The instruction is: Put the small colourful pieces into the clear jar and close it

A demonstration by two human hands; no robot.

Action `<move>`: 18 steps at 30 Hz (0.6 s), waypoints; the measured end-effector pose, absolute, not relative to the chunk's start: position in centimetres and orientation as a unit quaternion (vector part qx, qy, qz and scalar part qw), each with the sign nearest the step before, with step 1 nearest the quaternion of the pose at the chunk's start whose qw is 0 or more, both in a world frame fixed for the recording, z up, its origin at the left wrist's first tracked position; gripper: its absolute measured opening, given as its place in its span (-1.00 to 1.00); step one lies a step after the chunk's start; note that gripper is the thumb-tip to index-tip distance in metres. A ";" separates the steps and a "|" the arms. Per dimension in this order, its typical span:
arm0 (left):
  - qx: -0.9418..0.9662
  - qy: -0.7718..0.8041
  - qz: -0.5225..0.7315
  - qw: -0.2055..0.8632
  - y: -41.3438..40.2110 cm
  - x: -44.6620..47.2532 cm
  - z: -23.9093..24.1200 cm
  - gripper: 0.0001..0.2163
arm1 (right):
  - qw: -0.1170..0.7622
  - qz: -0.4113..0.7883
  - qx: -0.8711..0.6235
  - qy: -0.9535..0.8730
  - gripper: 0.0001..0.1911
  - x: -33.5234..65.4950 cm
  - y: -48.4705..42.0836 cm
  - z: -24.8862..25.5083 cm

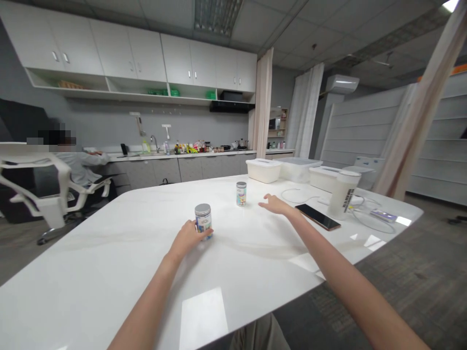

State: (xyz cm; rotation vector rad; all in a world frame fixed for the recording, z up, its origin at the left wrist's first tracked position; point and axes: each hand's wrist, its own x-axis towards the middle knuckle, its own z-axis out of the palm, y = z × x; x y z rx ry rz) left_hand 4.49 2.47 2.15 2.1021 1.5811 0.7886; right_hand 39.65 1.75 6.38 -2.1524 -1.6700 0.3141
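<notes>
My left hand [190,237] is wrapped round the lower part of a jar [203,218] with a silver lid and a colourful label, upright at the white table's surface. Farther back stands a second, similar jar [241,194], also upright with a silver lid. To the right of that jar and apart from it, my right hand [274,203] reaches over the table with fingers stretched out, holding nothing. Whether the first jar's base touches the table I cannot tell.
A black phone [318,216] lies right of my right forearm, beside a tall pale bottle [342,194] and white cables. White bins [263,171] line the table's [109,253] back right. A person [78,163] sits at the far left by a white chair [51,180].
</notes>
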 end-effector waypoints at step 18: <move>0.667 0.658 0.327 0.124 4.7 -0.2 1.3 -0.91 | 0.066 0.045 -0.922 -0.380 -0.34 53.5 -6.1 2.5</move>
